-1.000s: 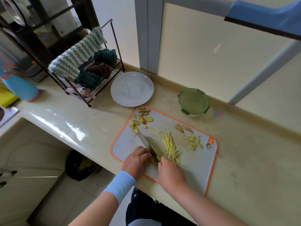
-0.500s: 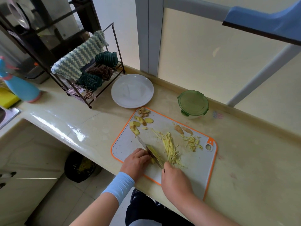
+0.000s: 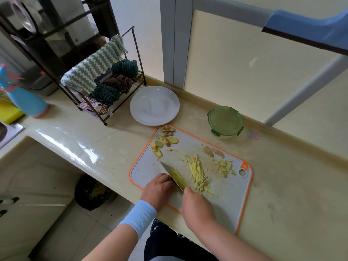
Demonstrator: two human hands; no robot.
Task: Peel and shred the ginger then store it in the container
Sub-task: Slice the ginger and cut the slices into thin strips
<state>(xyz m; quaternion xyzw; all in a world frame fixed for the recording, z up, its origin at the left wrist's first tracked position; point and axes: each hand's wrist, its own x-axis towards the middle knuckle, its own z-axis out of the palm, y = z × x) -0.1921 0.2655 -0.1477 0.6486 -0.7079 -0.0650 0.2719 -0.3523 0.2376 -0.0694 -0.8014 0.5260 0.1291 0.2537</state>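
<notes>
Shredding stage is in progress on the cutting board [image 3: 235,204], which lies near the front edge of the countertop [image 3: 282,176]; the right hand [image 3: 197,210] is closed round the handle of the knife [image 3: 170,173], the handle itself hidden under the hand, blade running up and to the left with its tip on the board; the left hand [image 3: 159,190] sits just left of the blade, fingers bent and bunched together, knuckles against the flat, judged to be pinning the ginger piece [image 3: 178,179], of which only a pale yellow edge shows at the blade; this posture keeps fingertips clear of the edge; the main shred pile [image 3: 197,172] lies just right of the blade, where cut strips fall away; a smaller shred pile [image 3: 224,166] lies further right; two ginger stubs [image 3: 208,150] rest near it; peelings [image 3: 162,142] are kept apart at the far left corner, away from usable product; the container [image 3: 225,120] stands beyond the board against the wall, green lid on, so storage has not begun; a white plate [image 3: 154,105] sits beside it, bare; risk noted: close finger-to-blade spacing.
</notes>
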